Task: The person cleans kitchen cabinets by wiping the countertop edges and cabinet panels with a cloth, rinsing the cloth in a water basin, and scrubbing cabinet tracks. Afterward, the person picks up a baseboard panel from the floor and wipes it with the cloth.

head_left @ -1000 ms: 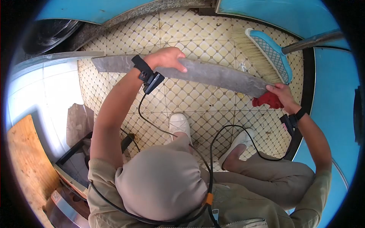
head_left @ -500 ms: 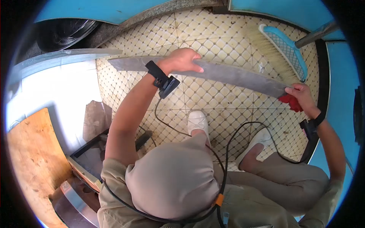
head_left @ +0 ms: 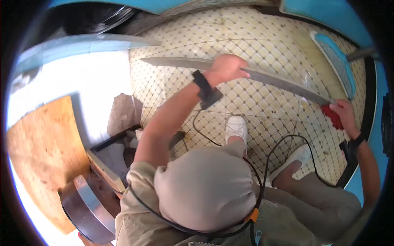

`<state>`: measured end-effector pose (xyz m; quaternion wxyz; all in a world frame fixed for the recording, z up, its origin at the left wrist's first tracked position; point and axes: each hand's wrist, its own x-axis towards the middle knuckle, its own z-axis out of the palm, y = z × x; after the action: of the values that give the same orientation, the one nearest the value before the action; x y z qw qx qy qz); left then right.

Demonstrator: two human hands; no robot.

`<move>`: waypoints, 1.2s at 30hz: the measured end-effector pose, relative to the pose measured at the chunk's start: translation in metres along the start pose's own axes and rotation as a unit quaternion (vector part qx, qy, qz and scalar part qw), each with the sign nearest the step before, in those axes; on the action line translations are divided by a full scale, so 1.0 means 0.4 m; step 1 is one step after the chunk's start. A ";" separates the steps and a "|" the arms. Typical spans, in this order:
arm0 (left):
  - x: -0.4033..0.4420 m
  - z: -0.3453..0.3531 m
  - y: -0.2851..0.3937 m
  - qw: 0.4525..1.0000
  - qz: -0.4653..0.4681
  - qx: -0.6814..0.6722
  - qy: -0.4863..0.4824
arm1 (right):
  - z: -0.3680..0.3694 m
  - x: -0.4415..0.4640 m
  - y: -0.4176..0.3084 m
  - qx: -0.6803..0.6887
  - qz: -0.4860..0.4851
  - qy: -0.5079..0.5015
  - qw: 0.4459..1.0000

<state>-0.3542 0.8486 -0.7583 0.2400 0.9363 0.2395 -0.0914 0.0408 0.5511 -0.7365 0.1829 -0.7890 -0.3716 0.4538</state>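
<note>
A long, thin grey board (head_left: 283, 83) spans the upper middle of the view, above the tiled floor. My left hand (head_left: 230, 68) is wrapped round its edge near the middle, fingers closed on it. At the board's right end, my right hand (head_left: 344, 115) pinches the corner between thumb and fingers. A red cloth (head_left: 331, 117) hangs in or under that same hand, partly hidden by it. The board is seen nearly edge-on, its left end free over the floor.
A blue broom head (head_left: 336, 61) with pale bristles is at the upper right. On the left are a wooden board (head_left: 45, 160), a broken grey piece (head_left: 122, 112) and a dark round container (head_left: 88, 209). A black cable (head_left: 269, 160) loops before my feet.
The view has shifted left, so most things appear further right. The grey board has tilted and now shows a narrower face. Both hands keep their hold.
</note>
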 end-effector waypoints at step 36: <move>-0.037 0.071 0.056 0.999 0.033 -0.030 0.010 | 0.027 -0.022 -0.097 -0.415 -0.150 -0.036 0.896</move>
<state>-0.3574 0.8113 -0.7697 0.2679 0.9370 0.2139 -0.0669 0.0127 0.5694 -0.7126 -0.1093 -0.7114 -0.6463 0.2535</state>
